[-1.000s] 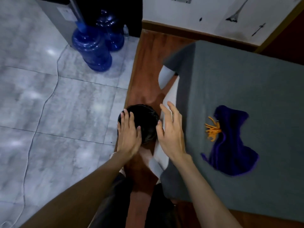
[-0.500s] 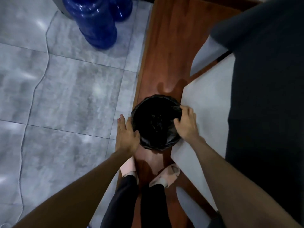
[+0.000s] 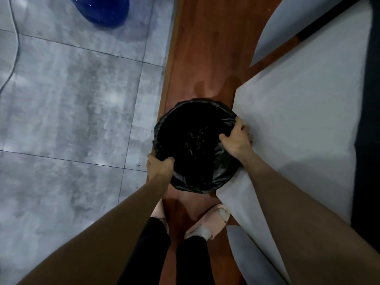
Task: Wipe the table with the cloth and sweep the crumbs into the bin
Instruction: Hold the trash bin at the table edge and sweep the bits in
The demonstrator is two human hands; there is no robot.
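Observation:
A round bin (image 3: 195, 120) lined with a black plastic bag stands on the reddish-brown floor strip, right beside the table's hanging pale cover (image 3: 298, 124). My left hand (image 3: 159, 167) grips the bin's near-left rim, thumb hooked inside. My right hand (image 3: 236, 138) grips the right rim, fingers curled over the bag's edge. The bin's inside is dark; I cannot make out its contents. The dark grey tabletop (image 3: 372, 99) shows only as a strip at the far right. The cloth and the crumbs are out of view.
Grey floor tiles (image 3: 67, 120) fill the left side. A blue water jug (image 3: 104, 11) stands at the top left, with a thin cable (image 3: 12, 64) curving along the left edge. My own feet in pale slippers (image 3: 207, 223) are just below the bin.
The view has tilted down from the tabletop to the bin, so the cloth and crumbs have left the frame. Both hands went from hovering beside the bin to gripping its rim.

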